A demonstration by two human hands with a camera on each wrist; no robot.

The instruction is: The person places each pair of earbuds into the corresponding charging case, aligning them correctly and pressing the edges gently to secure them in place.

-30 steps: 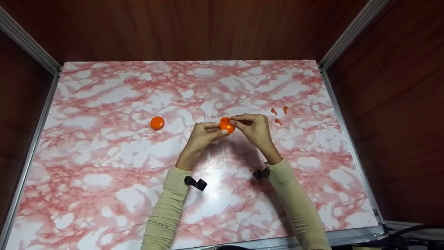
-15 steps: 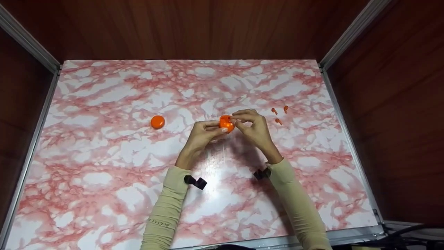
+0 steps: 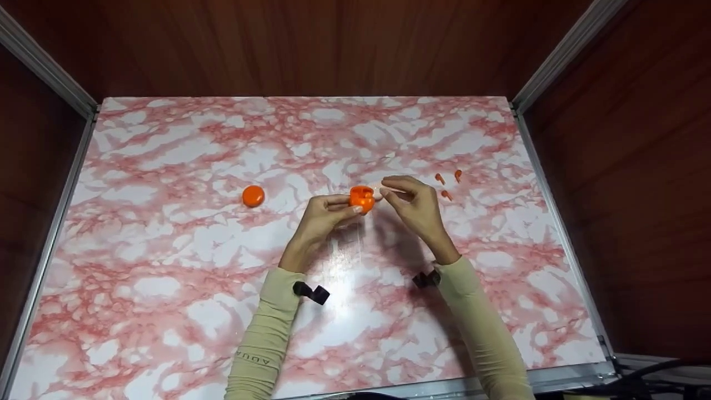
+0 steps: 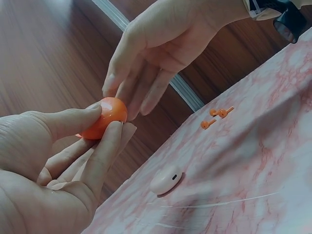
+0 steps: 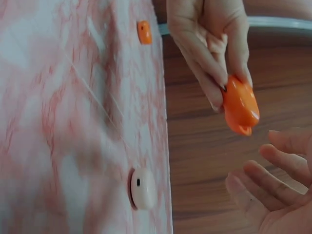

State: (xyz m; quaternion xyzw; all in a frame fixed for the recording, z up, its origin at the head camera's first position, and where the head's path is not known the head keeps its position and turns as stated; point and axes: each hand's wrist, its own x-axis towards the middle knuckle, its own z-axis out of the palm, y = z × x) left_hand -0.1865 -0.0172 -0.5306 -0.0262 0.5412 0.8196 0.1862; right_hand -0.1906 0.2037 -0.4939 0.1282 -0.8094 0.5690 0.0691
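Observation:
My left hand (image 3: 325, 216) grips an orange earbud case (image 3: 361, 200) between thumb and fingers, above the table. From the head view its lid is raised and a dark hollow shows inside. My right hand (image 3: 414, 201) is just to the right of it, fingers loosely bent and nothing held. A gap separates those fingers from the case in the right wrist view, where a small orange piece (image 5: 245, 130) juts from the case's end. Below the hands, a pale earbud case (image 4: 166, 180) lies on the table, partly covered by the right fingertips in the head view.
A second orange earbud case (image 3: 253, 196), closed, lies to the left. Three orange earbuds (image 3: 447, 195) are grouped on the right. The marbled pink and white table (image 3: 166, 333) is bordered by dark wood panels (image 3: 311, 50) at the back and sides.
My right hand has drawn away from the orange case to the right, its fingers loosening. The pale case has come into sight between the hands. My left hand keeps its grip.

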